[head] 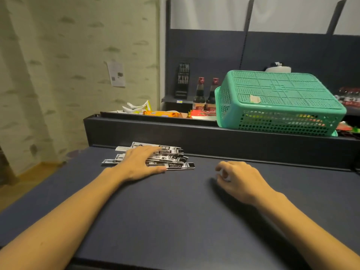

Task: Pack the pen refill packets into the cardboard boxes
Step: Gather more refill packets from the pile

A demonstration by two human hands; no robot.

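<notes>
A loose pile of black-and-white pen refill packets [171, 157] lies on the dark blue table [175, 211], near its far edge. My left hand [139, 162] lies flat on the left part of the pile, fingers straight and pointing right, covering some packets. My right hand [236, 179] hovers over bare table to the right of the pile, fingers loosely curled and holding nothing. No cardboard box is in view.
A dark raised ledge [194, 133] runs behind the table. Beyond it stand an upturned green plastic basket [278, 102], two dark sauce bottles [206, 94] and snack packs [161, 113]. A curtain [58, 75] hangs at the left.
</notes>
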